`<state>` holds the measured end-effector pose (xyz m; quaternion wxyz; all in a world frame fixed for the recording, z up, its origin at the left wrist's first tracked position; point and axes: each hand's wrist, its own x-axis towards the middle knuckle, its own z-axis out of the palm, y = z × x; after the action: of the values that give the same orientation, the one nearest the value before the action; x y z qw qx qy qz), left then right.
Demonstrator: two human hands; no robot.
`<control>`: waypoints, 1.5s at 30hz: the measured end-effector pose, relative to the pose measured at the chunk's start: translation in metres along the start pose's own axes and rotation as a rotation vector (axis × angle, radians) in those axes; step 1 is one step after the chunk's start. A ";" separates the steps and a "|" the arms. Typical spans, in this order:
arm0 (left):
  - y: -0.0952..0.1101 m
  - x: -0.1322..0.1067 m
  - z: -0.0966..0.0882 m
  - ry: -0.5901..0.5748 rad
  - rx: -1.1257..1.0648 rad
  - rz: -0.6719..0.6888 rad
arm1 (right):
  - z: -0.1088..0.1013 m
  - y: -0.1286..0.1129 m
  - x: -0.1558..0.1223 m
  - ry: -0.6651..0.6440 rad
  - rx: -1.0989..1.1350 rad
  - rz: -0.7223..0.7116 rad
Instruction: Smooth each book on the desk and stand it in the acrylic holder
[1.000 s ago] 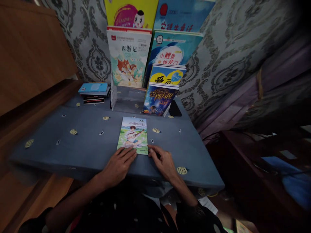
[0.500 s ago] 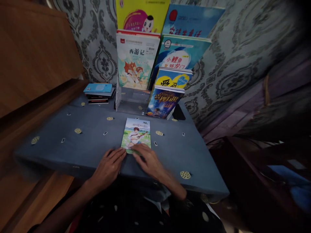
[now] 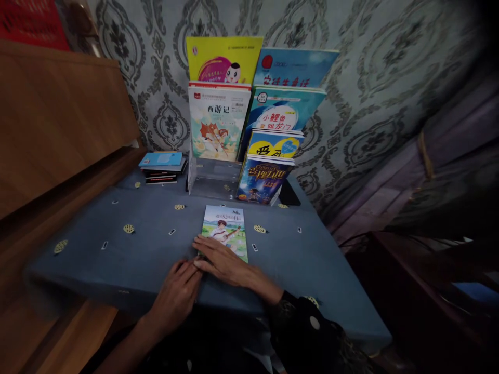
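A thin book (image 3: pixel 234 228) with a light blue and green cover, showing a figure playing a guitar, lies face up near the front of the table. My right hand (image 3: pixel 222 262) rests flat over its lower left part, fingers stretched out to the left. At the book's lower left corner is my left hand (image 3: pixel 180 288), its fingers bent and pressed together, the tips meeting my right thumb. The corner itself is hidden under the hands.
Behind the book stands a clear plastic rack (image 3: pixel 214 179) holding several upright books (image 3: pixel 220 122). A small stack of books (image 3: pixel 161 161) sits at the back left. A dark flat object (image 3: pixel 289 192) lies right of the rack. The patterned blue tablecloth (image 3: pixel 148 259) covers the table.
The view has tilted up. My right hand has slid left across the book's lower part, toward my left hand. My left hand stays by the corner, its fingers more bent.
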<state>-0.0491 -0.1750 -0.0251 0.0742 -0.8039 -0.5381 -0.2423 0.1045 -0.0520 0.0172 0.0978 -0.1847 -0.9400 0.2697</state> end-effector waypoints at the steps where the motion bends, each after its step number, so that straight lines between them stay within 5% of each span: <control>1: 0.000 0.000 0.001 0.001 0.004 0.001 | 0.000 0.003 0.002 0.008 -0.009 -0.005; 20: -0.003 -0.003 0.006 0.070 0.062 0.041 | -0.006 0.071 0.050 0.146 -0.239 0.057; 37: -0.001 -0.004 0.008 0.066 0.051 0.014 | -0.017 0.089 0.022 0.277 -0.263 0.377; 45: -0.013 0.010 0.010 -0.057 0.084 0.006 | -0.009 0.108 0.003 0.372 -0.248 0.477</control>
<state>-0.0545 -0.1578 -0.0314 0.0933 -0.8082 -0.5474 -0.1962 0.1364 0.0380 -0.0338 0.1787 -0.4563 -0.8619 0.1301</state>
